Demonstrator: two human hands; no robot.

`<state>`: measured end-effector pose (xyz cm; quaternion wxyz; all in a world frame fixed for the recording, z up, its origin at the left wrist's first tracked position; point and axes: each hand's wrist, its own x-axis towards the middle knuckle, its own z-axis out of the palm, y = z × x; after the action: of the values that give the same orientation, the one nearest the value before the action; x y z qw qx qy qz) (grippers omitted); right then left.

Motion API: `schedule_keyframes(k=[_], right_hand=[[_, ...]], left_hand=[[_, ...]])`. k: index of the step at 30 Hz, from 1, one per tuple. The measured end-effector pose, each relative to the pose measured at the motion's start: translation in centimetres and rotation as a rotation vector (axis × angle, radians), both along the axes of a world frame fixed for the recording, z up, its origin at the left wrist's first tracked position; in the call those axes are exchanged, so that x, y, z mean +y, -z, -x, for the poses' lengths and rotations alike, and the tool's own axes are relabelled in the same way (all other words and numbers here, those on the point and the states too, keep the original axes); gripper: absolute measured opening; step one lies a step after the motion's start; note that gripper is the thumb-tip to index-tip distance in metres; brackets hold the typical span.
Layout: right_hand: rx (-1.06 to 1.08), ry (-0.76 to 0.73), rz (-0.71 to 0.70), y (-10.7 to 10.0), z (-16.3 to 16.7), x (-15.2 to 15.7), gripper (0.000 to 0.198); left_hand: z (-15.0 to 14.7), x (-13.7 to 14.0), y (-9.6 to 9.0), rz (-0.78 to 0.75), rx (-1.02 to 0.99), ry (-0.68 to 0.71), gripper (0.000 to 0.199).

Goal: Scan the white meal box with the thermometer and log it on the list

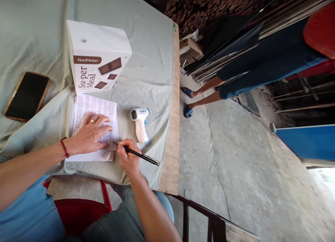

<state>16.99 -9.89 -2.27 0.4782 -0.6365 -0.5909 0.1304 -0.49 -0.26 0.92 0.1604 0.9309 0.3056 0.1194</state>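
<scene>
My left hand [93, 134] lies with its fingers spread on a sheet of paper [90, 101] covered in handwriting, which rests on other white sheets. In my right hand [128, 156] is a black pen [142, 156], its tip touching or close to the lower right edge of the paper. Just beyond my right hand, a white and blue infrared thermometer [141, 126] lies on the cloth. A white NutriMotion box [101, 53] stands against the far end of the sheets.
A smartphone [27, 96] with a dark screen lies at left on the cloth-covered table [149, 71], whose wooden edge [171, 137] is bare at right. Past it, a person [251, 71] in dark trousers and sandals stands on the concrete floor. Stacked wood [204, 8] fills the back.
</scene>
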Motion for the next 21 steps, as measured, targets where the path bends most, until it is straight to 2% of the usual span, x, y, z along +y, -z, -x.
schedule_keyframes(k=[4, 9, 13, 16, 18, 21], right_hand=[[0.014, -0.010, -0.017, -0.2, 0.1, -0.2, 0.010], [0.023, 0.046, -0.052, -1.1, -0.4, -0.1, 0.010], [-0.198, -0.053, -0.042, -0.8, -2.0, 1.5, 0.027], [-0.387, -0.110, -0.025, 0.0, -2.6, 2.9, 0.043], [-0.498, -0.120, -0.017, 0.4, -2.5, 3.6, 0.048], [-0.593, -0.123, -0.049, 0.6, -2.1, 3.9, 0.050]], left_hand=[[0.0, 0.1, 0.0, 0.005, -0.010, 0.000, 0.037], [0.2, 0.2, -0.3, 0.024, -0.002, 0.005, 0.035], [0.6, 0.2, -0.6, 0.031, 0.005, 0.008, 0.034], [1.2, 0.8, -1.4, 0.117, -0.062, 0.009, 0.031], [1.9, 1.8, -2.1, 0.163, -0.202, -0.067, 0.024], [3.6, 4.0, -3.1, 0.020, -0.492, -0.376, 0.015]])
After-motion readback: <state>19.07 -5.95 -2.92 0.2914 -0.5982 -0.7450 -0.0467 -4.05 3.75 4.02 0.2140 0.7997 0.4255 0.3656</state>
